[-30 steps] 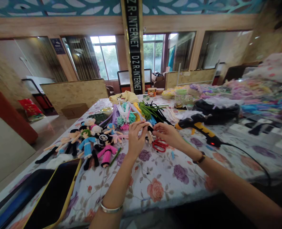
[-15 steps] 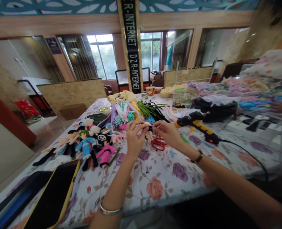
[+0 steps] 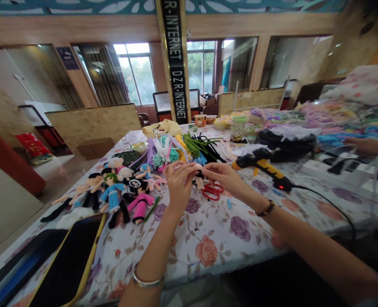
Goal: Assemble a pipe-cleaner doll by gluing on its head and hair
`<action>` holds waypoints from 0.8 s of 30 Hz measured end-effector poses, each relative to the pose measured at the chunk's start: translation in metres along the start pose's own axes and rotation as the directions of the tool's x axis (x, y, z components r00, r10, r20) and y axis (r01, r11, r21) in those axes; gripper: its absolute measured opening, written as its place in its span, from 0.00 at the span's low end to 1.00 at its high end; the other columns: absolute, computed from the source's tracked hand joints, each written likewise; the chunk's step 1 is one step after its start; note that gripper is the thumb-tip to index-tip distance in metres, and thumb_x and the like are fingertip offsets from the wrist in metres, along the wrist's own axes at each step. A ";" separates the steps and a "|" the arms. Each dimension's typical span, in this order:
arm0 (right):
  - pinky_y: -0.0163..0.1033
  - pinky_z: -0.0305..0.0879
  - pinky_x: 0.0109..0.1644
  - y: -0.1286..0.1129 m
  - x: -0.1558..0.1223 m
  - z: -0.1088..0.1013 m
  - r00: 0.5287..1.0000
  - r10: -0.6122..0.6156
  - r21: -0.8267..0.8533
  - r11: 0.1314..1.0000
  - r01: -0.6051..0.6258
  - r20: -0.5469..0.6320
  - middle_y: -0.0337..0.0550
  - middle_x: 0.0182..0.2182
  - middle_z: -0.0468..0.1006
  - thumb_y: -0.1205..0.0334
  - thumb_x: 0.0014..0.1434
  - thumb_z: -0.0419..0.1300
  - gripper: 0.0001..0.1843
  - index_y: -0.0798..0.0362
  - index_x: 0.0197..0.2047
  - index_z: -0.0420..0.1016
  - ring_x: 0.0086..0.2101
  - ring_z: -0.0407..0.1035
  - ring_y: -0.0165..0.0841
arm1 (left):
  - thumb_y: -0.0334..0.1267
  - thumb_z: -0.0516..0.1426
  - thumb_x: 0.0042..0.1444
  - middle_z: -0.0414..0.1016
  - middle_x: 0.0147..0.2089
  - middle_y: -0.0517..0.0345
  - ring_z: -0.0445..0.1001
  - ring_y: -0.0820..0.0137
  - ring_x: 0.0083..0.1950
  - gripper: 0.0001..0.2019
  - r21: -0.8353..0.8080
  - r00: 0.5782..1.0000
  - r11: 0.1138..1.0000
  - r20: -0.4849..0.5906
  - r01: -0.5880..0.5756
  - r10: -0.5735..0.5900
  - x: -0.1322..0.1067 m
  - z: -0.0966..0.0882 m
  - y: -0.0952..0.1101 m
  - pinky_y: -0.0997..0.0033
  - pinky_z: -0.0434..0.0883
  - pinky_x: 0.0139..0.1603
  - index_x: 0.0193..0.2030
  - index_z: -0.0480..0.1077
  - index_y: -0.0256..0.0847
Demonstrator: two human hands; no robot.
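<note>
Above the flowered tablecloth (image 3: 208, 251), my left hand (image 3: 180, 183) pinches a small fuzzy doll (image 3: 199, 183) between thumb and fingers. Black and pale peach parts of the doll show below my fingertips; the rest is covered. My right hand (image 3: 222, 175) closes on the same doll from the other side, its fingertips close to those of my left hand. Red-handled scissors (image 3: 212, 197) lie just under my right hand. Left of my hands rests a group of finished-looking fuzzy dolls, among them one in blue (image 3: 112, 194) and one in pink (image 3: 141, 204).
A yellow and black glue gun (image 3: 265, 166) with a lit red light lies to the right, its cord trailing off. Bundled coloured fuzzy stems (image 3: 166, 149) sit behind my hands. A yellow-cased phone (image 3: 70, 260) is front left. Another person's hand (image 3: 372, 146) shows at far right.
My right fingertips have drawn in towards my left hand around the doll. The whole view has shifted slightly. The dolls, scissors and glue gun stay in place.
</note>
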State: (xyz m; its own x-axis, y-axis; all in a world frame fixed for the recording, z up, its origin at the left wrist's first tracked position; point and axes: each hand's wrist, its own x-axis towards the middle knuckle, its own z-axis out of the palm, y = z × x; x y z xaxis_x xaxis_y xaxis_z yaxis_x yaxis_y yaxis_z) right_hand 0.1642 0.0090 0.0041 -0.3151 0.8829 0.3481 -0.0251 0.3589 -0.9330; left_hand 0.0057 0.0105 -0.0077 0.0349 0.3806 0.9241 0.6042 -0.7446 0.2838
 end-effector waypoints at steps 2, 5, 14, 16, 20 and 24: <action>0.31 0.49 0.23 -0.001 0.000 -0.001 0.999 0.045 0.028 0.999 -0.046 0.014 0.33 0.19 0.63 0.50 0.51 0.61 0.16 0.55 0.27 0.70 0.19 0.55 0.22 | 0.36 0.57 0.55 0.80 0.39 0.61 0.68 0.66 0.46 0.05 -0.018 1.000 1.000 0.001 0.001 -0.001 0.001 0.000 0.000 0.59 0.61 0.51 0.34 0.75 0.47; 0.31 0.46 0.22 -0.001 0.000 -0.003 0.996 0.084 0.064 0.994 -0.084 0.007 0.33 0.19 0.63 0.49 0.49 0.63 0.17 0.56 0.27 0.70 0.19 0.53 0.21 | 0.35 0.57 0.55 0.79 0.39 0.61 0.67 0.66 0.46 0.05 -0.037 0.999 0.999 0.041 0.010 -0.009 0.002 0.000 -0.001 0.60 0.61 0.51 0.34 0.74 0.46; 0.32 0.46 0.23 -0.007 -0.002 -0.003 0.995 0.104 0.024 0.994 -0.104 0.000 0.32 0.16 0.62 0.48 0.46 0.63 0.18 0.56 0.24 0.70 0.19 0.52 0.22 | 0.33 0.55 0.56 0.79 0.39 0.61 0.65 0.66 0.48 0.06 -0.061 0.992 0.998 0.122 0.026 -0.018 0.004 0.000 0.001 0.59 0.60 0.52 0.33 0.73 0.44; 0.32 0.45 0.23 -0.007 -0.002 -0.003 0.994 0.110 0.022 0.994 -0.111 0.004 0.32 0.16 0.62 0.48 0.45 0.64 0.19 0.57 0.23 0.70 0.19 0.52 0.22 | 0.32 0.55 0.56 0.79 0.39 0.61 0.65 0.65 0.49 0.06 -0.062 0.990 0.997 0.138 0.044 -0.035 0.004 -0.001 0.002 0.59 0.59 0.52 0.32 0.73 0.44; 0.32 0.44 0.22 -0.006 -0.003 -0.003 0.992 0.126 0.039 0.991 -0.127 0.023 0.32 0.17 0.61 0.47 0.44 0.64 0.19 0.57 0.24 0.72 0.19 0.50 0.22 | 0.32 0.55 0.56 0.79 0.39 0.60 0.65 0.63 0.50 0.07 -0.067 0.984 0.996 0.171 0.062 -0.050 0.004 -0.001 0.001 0.57 0.58 0.52 0.31 0.73 0.45; 0.31 0.42 0.20 -0.004 -0.002 -0.004 0.985 0.169 0.059 0.984 -0.170 0.026 0.31 0.16 0.60 0.47 0.44 0.64 0.20 0.57 0.26 0.72 0.18 0.49 0.21 | 0.34 0.55 0.56 0.79 0.39 0.60 0.65 0.63 0.49 0.07 -0.063 0.984 0.995 0.164 0.076 -0.064 0.004 -0.001 0.000 0.57 0.57 0.52 0.32 0.74 0.46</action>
State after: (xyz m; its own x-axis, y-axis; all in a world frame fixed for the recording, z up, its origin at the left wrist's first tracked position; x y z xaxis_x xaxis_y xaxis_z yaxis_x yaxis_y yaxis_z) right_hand 0.1687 0.0071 0.0073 -0.3396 0.9226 0.1829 -0.0270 0.1848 -0.9824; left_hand 0.0054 0.0114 -0.0034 0.1259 0.5125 0.8494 0.5541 -0.7466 0.3683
